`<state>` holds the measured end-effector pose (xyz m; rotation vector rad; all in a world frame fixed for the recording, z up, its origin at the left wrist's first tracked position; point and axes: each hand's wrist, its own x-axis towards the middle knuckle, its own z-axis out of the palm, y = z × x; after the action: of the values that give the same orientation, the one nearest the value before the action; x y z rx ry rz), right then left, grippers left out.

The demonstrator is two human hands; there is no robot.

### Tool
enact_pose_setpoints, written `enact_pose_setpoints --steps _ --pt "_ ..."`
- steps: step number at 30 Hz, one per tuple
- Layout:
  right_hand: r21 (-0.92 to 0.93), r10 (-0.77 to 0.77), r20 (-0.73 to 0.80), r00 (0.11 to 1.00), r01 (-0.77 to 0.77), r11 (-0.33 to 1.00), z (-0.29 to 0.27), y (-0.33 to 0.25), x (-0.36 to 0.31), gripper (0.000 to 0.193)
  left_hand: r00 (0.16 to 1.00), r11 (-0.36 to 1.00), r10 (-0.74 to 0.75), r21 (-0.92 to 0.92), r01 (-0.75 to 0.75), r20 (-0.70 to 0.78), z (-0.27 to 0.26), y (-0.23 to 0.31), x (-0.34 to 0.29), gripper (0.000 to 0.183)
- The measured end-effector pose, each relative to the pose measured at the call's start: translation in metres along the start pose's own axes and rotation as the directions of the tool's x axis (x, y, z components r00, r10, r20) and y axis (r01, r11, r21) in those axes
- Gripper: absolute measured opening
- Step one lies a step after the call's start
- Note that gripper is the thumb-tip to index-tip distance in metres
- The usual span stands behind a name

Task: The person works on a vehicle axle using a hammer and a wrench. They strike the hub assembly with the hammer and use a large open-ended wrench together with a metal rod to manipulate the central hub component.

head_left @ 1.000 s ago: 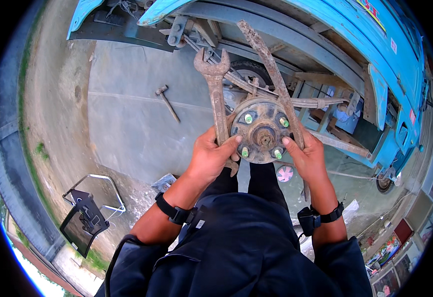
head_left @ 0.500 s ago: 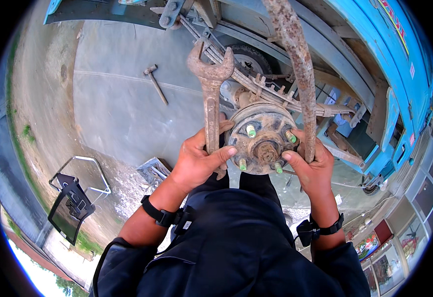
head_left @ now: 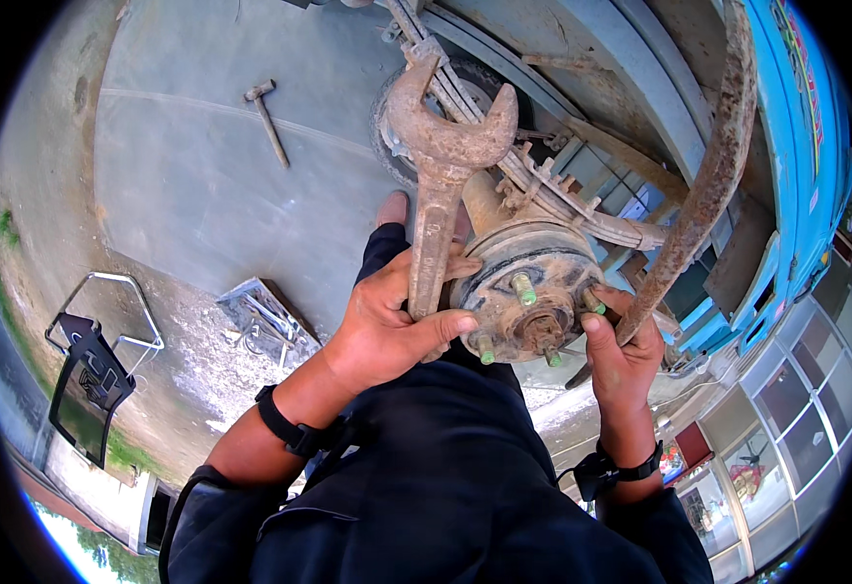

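A large rusty open-end wrench [head_left: 437,200] stands jaws-up in my left hand [head_left: 372,321], whose fingers wrap its lower shank. My right hand [head_left: 624,355] is closed on a long, curved, rusty metal bar [head_left: 706,195], which slants up to the right. Between both hands sits a dirty wheel hub [head_left: 492,284] with several green-tipped studs [head_left: 523,288] around a rusty centre. The fingertips of my left hand lie at the hub's left edge. My right thumb and forefinger are close around a stud on its right side; I cannot tell if they touch it.
A hammer [head_left: 268,125] lies on the concrete at the upper left. Below it stands an open box of tools [head_left: 275,316]; farther left is a metal-framed chair [head_left: 95,375]. Leaf springs [head_left: 582,209], a tyre [head_left: 384,136] and the blue vehicle body [head_left: 786,146] surround the hub.
The bar in my right hand has swung from nearly upright to a rightward slant. The wrench tilts slightly right and looks nearer. My view has shifted, moving the hammer and chair leftward.
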<state>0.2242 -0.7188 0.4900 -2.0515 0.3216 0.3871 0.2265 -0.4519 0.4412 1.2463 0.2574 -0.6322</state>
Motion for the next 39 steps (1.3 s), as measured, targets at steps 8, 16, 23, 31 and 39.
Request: enact_pose_setpoints --steps 8,16,23,31,39 --pt "0.029 0.061 -0.018 0.998 -0.061 0.998 -0.001 0.004 -0.005 0.031 1.000 1.000 -0.006 0.008 0.006 -0.012 -0.003 -0.004 0.000 0.045" --pt "0.093 0.145 -0.058 0.988 -0.139 0.986 0.002 -0.005 -0.005 0.027 0.999 0.998 0.044 -0.053 -0.043 0.025 -0.002 -0.008 0.001 0.043" --pt "0.129 0.118 -0.088 0.989 -0.106 0.986 0.010 -0.004 -0.001 0.026 0.997 0.990 -0.074 -0.119 0.073 -0.004 0.004 0.002 -0.003 0.046" --pt "0.146 0.104 -0.122 0.987 -0.086 0.986 0.009 -0.004 -0.014 0.031 0.993 0.991 0.035 0.133 -0.021 -0.109 0.003 0.001 -0.013 0.042" --pt "0.082 0.043 -0.155 0.987 -0.030 0.996 -0.018 0.035 -0.068 0.028 0.978 0.933 -0.111 0.320 0.163 -0.176 -0.019 0.002 -0.061 0.033"
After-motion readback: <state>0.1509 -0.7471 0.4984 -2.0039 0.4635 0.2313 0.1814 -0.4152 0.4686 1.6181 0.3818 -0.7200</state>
